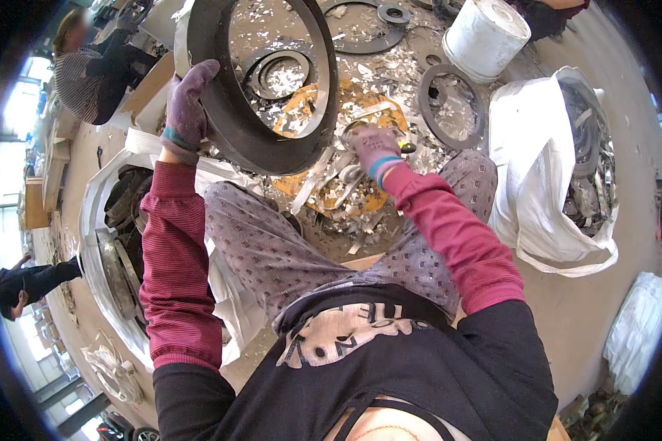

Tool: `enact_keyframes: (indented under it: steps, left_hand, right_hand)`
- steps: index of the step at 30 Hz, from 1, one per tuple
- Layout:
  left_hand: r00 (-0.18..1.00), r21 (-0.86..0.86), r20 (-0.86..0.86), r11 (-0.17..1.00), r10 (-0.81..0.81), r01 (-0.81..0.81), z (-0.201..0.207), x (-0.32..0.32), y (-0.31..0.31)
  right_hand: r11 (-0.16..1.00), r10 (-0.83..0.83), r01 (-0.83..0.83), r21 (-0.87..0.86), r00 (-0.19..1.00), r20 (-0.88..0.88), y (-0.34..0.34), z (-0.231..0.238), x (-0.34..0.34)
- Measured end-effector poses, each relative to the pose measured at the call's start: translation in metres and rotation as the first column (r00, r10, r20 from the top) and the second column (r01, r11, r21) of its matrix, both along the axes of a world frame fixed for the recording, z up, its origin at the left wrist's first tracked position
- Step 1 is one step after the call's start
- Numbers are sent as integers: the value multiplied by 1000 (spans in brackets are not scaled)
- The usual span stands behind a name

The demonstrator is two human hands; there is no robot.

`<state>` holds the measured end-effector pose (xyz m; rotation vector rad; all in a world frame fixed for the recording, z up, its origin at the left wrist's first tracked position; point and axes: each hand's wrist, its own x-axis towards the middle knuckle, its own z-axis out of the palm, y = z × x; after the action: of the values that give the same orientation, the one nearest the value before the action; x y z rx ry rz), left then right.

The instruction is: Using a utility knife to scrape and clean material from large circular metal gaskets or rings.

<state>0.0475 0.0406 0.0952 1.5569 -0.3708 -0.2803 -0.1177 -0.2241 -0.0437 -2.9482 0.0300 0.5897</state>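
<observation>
My left hand [190,103], in a purple glove, is closed on the edge of a large dark ring [272,153], which it holds tilted up off the floor. The ring is wide and thick, and its top runs out of the picture. To the right of the ring, my gloved right hand [376,149] is closed around a small hand tool [409,149]. Only a black and yellow end of that tool shows clearly; the rest is hidden by my fingers. Beneath both lies an orange plate [369,204], strewn with pale strips and flakes.
A white sack [531,158] of scrap stands at right, another white sack [95,213] of dark pieces at left. Behind are a white bucket [485,38], a flat ring [421,103] and smaller rings [251,73]. A person [88,73] sits at upper left; another [33,285] stands further off.
</observation>
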Motion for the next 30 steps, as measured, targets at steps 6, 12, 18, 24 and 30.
enact_keyframes:
  steps: [6,12,18,24,30]
  left_hand:
    - [994,-67,-100,997,37,-44,8,-2,-7]
    - [999,-30,-38,1000,1,-2,18,-21,-42]
    - [1000,43,0,999,-20,20,39,-37,-57]
    - [998,97,60,995,-10,4,39,-46,-69]
    - [997,154,70,988,-18,7,39,-46,-69]
  right_hand:
    - [988,143,-138,64,987,-71,10,28,-6]
    - [999,7,-7,-39,1000,-1,-22,-32,18]
    - [990,135,-138,-36,988,-79,11,-3,9]
    - [993,47,-38,109,996,-78,18,1,-3]
    - [982,27,12,189,980,-199,14,21,-1]
